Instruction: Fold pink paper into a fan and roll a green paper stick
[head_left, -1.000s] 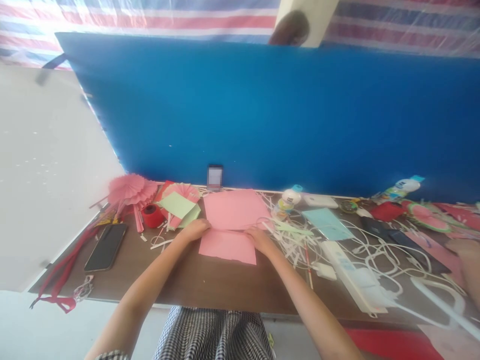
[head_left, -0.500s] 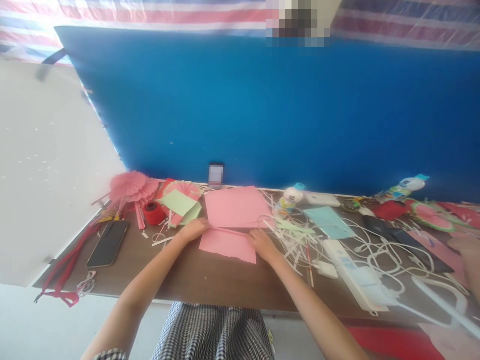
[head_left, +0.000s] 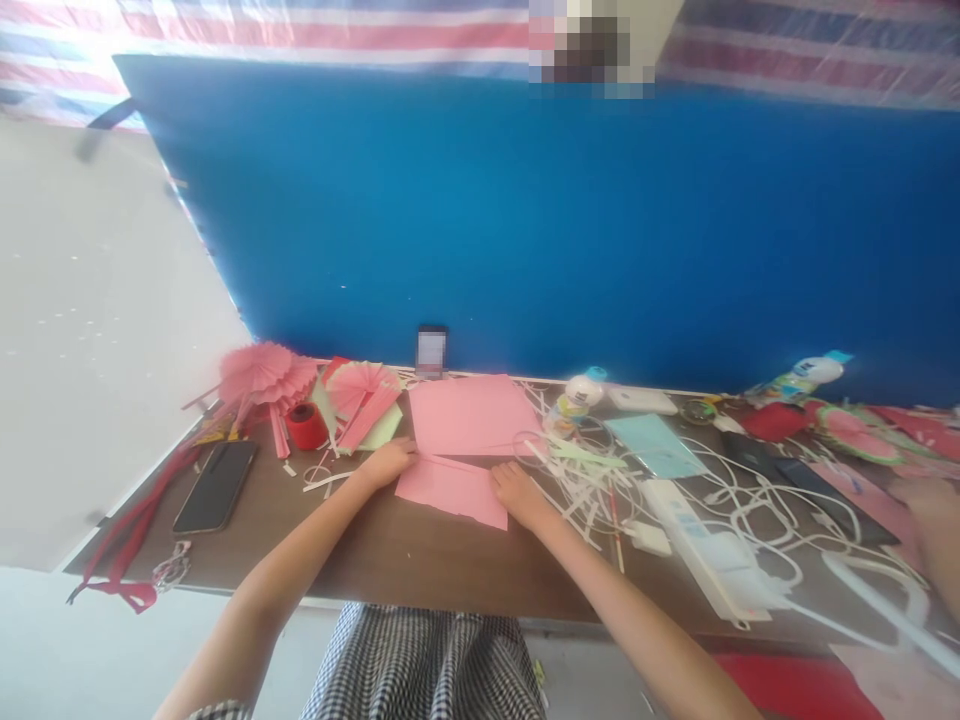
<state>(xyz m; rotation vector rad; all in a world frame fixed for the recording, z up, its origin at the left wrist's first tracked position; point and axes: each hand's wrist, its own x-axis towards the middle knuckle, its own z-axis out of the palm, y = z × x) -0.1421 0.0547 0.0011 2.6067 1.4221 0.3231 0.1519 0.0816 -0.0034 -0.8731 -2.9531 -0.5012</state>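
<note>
Since the earlier frame, the green paper [head_left: 384, 430] no longer lies across the front of the pink fan [head_left: 367, 385], and the near pink sheet [head_left: 452, 490] has shifted slightly left. At far left lies a phone [head_left: 215, 487], then a red roll [head_left: 307, 432] beside the fan. The person's left hand [head_left: 390, 462] touches the near sheet's far left corner; whether its fingers pinch cannot be told. That sheet lies mid-table, before the far pink sheet [head_left: 472, 415]. The right hand [head_left: 517, 492] rests its fingers at the near sheet's right edge, grip unclear. Farther right are paper strips [head_left: 589, 482] and a power strip [head_left: 694, 550].
</note>
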